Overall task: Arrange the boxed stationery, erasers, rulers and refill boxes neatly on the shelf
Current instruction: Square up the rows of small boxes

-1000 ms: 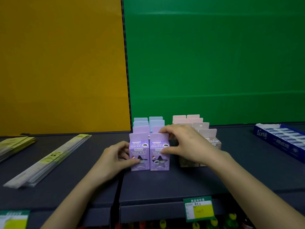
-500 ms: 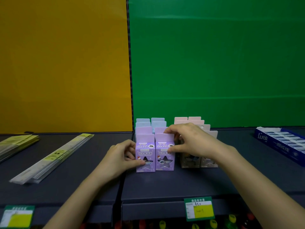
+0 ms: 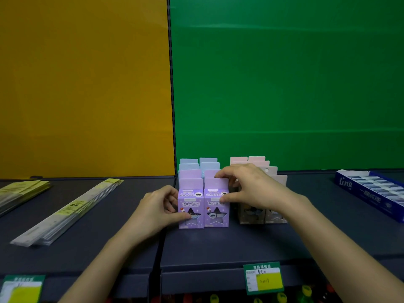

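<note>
Purple cardboard, centre frame on the shelf (image 3: 218,243): the left hand (image 3: 159,206) pinches the left purple box (image 3: 190,212), the right hand (image 3: 251,189) pinches the right purple box (image 3: 215,209) by flap and face, seemingly squaring both fronts flush.

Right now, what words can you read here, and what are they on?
"line": white script on the blue box.
"双孔卷笔刨": front of the purple boxes.
"商品标价签": top of the green price tag.
Handwriting on that tag and labels on the ruler packs: too blurred to read.
</note>
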